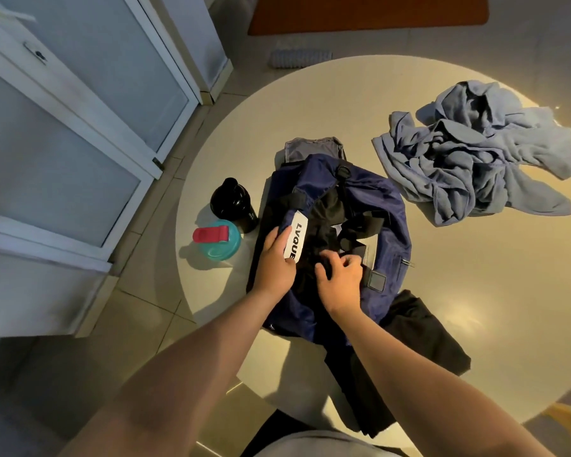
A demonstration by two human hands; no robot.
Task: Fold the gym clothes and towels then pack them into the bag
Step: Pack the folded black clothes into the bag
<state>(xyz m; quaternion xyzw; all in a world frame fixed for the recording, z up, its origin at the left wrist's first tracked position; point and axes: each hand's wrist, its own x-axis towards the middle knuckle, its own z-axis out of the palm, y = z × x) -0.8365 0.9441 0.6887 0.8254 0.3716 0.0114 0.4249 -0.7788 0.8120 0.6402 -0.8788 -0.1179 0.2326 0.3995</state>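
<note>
Bracing bag (388,206) rim with flat, straight-fingered left hand (274,260); gripping black cloth (305,278) inside with right hand (342,282), fingers curled.

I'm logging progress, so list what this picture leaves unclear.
Head view only.
Bag inside: dark, contents unreadable.
Right hand: blurred; whether it grips anything is unclear.
Black garment: partly under bag; fold state hidden.
Grey item: mostly behind bag.
Label: end covered by left hand.
</note>
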